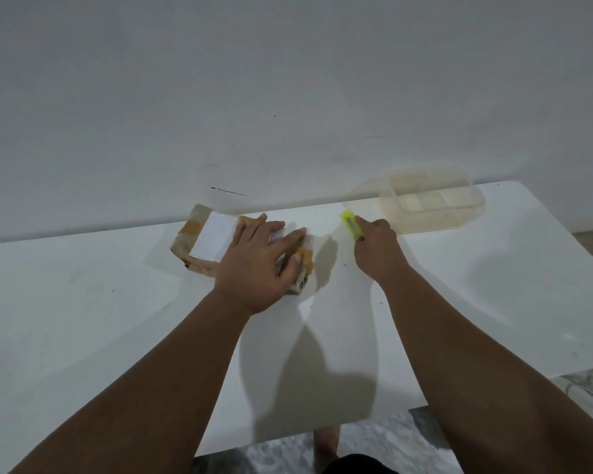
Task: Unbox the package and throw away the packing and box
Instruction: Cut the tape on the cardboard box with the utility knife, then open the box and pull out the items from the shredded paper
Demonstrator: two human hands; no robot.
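Observation:
A flat package (pixel 208 242) wrapped in clear plastic, with brown tape and a white label, lies on the white table (pixel 117 319) near its far edge. My left hand (pixel 259 265) presses flat on the package's right half, fingers spread, thumb over its right end. My right hand (pixel 377 249) is closed around a neon yellow-green utility knife (pixel 351 225), just right of the package; the knife's tip points up and away, off the package.
A clear plastic container (pixel 432 203) stands at the far right of the table, against the grey wall. The table's near edge ends above a marbled floor (pixel 391 446), where a bare foot shows.

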